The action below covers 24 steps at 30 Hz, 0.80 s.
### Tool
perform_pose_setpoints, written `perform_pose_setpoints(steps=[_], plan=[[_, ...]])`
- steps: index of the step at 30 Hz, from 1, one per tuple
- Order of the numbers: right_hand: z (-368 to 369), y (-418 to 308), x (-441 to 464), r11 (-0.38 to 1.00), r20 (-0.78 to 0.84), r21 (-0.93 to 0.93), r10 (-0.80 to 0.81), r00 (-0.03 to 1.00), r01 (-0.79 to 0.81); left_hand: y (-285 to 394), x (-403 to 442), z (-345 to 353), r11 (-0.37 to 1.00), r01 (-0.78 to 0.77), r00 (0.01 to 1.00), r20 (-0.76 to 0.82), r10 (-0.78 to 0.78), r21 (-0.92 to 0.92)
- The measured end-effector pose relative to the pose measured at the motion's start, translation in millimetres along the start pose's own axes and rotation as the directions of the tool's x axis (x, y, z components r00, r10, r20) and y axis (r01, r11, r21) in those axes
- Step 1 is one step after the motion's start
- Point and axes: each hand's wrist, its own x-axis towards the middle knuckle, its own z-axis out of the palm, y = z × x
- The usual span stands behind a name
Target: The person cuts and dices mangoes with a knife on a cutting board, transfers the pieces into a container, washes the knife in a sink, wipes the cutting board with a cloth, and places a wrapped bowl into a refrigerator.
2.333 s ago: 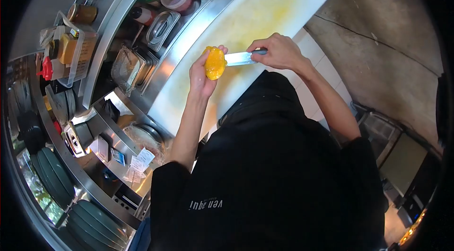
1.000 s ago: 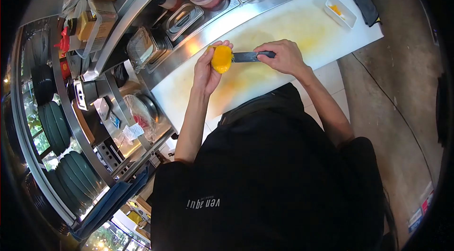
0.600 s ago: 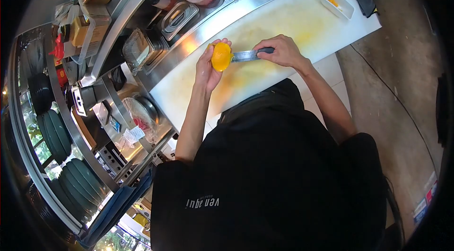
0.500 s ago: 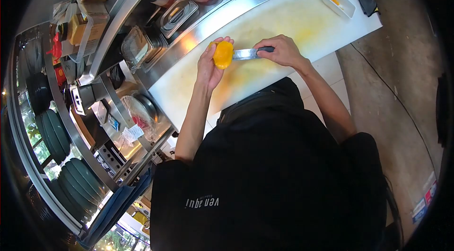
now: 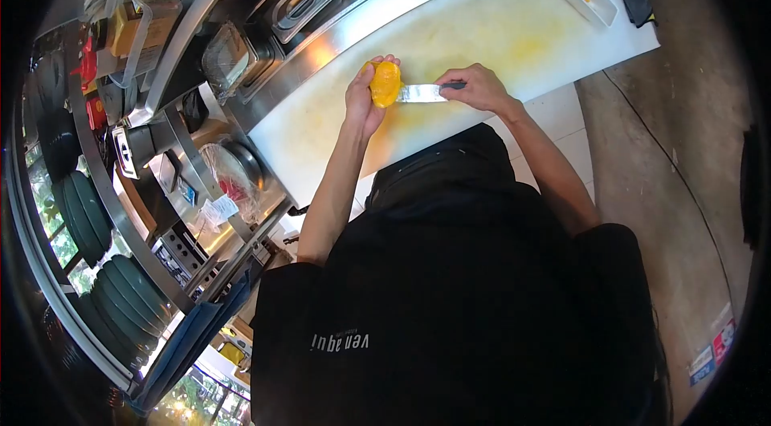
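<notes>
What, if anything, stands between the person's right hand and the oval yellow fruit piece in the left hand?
Only the dark-handled metal knife, gripped by the right hand; its blade reaches the edge of the oval yellow fruit piece. Nothing else visible stands between.

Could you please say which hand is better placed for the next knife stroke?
Probably the right hand: it grips the knife, blade toward the fruit, while the left hand is taken up holding that fruit.
</notes>
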Motion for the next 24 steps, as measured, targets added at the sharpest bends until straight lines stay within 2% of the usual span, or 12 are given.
perform_pose_setpoints(steps=[3, 9, 11, 12, 14, 15, 17, 18, 20, 21, 22, 24], plan=[[3.1, 2.2, -4.5, 0.998, 0.049, -0.029, 0.062, 0.997, -0.061, -2.2, 1.1, -9.2, 0.999, -0.032, 0.999, -0.009, 0.032, -0.027], [11.6, -1.7, -6.6, 0.996, -0.024, -0.062, 0.07, 0.997, -0.071, -3.4, 0.8, -11.9, 0.981, -0.085, 0.996, -0.017, 0.09, 0.173], [10.3, -7.2, -9.8, 0.986, -0.006, -0.132, 0.098, 0.995, -0.098, -9.7, 9.5, -24.5, 0.805, -0.26, 0.944, -0.034, 0.328, 0.533], [9.3, -8.5, -12.5, 0.971, 0.012, -0.203, 0.13, 0.991, -0.125, -11.1, 10.0, -27.2, 0.806, -0.262, 0.944, -0.034, 0.329, 0.531], [6.8, -7.0, -17.1, 0.958, 0.02, -0.259, 0.13, 0.991, -0.121, -9.7, 9.2, -35.5, 0.632, -0.362, 0.859, -0.018, 0.511, 0.685], [5.4, -7.9, -20.1, 0.943, 0.028, -0.312, 0.134, 0.991, -0.119, -7.8, 6.6, -39.2, 0.634, -0.362, 0.858, -0.022, 0.514, 0.684], [0.7, -8.8, -25.4, 0.935, 0.027, -0.331, 0.141, 0.99, -0.125, -1.4, 0.9, -47.6, 0.258, -0.36, 0.792, 0.148, 0.592, 0.897], [-1.3, -9.9, -27.8, 0.929, 0.02, -0.346, 0.149, 0.989, -0.133, 3.1, -2.3, -50.8, 0.259, -0.359, 0.791, 0.145, 0.595, 0.896], [-4.2, -11.1, -32.0, 0.923, 0.005, -0.357, 0.157, 0.988, -0.144, 14.8, -7.7, -58.7, 0.079, -0.253, 0.703, 0.127, 0.699, 0.964], [-6.5, -12.0, -34.0, 0.918, -0.011, -0.365, 0.164, 0.986, -0.157, 22.6, -8.1, -70.4, -0.001, -0.306, 0.607, 0.196, 0.77, 0.952], [-9.0, -12.7, -36.0, 0.915, -0.004, -0.375, 0.157, 0.988, -0.147, 31.0, -12.4, -77.5, 0.05, -0.299, 0.577, 0.139, 0.805, 0.953], [-14.5, -14.6, -37.9, 0.938, -0.021, -0.293, 0.186, 0.982, -0.184, 43.2, -25.4, -91.3, 0.623, -0.365, 0.625, -0.314, 0.714, 0.692]])
